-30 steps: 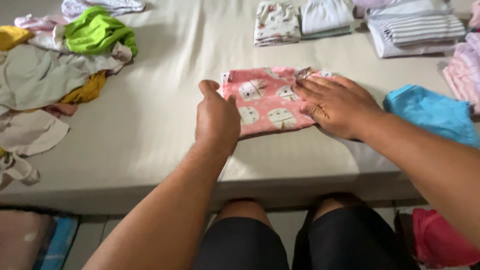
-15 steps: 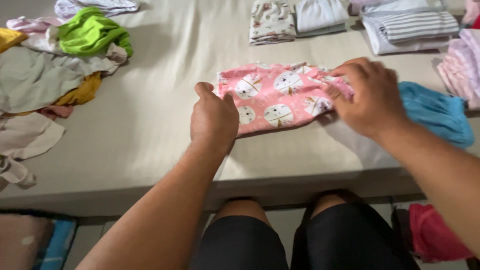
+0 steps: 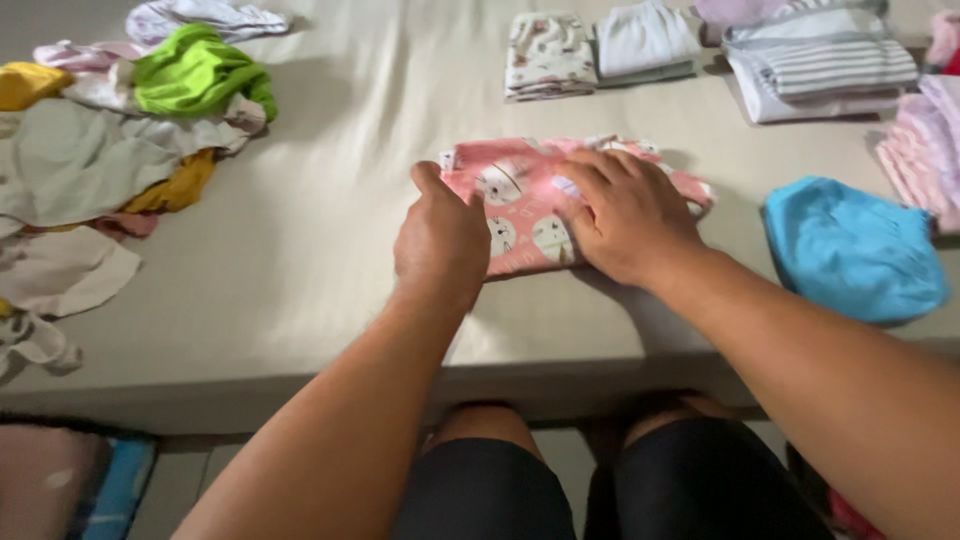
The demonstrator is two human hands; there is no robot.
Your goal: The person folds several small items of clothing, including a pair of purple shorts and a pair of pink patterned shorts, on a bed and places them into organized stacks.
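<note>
1. I see the pink printed garment (image 3: 520,205) lying mid-bed, long axis left to right, just ahead of both hands.
2. My left hand (image 3: 440,240) pinches its left edge – fingers curled; my right hand (image 3: 625,215) lies flat and spread on top.
3. The right hand hides the garment's middle – its folds underneath I cannot make out.

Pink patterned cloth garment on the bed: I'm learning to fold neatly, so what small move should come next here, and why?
Probably slide the right hand outward to the right, smoothing the pink patterned cloth garment flat. The left hand pins its left edge on the beige bed sheet, while the right edge near the folded-over part looks bunched and uneven, so a flattening stroke would likely tidy it.
</note>
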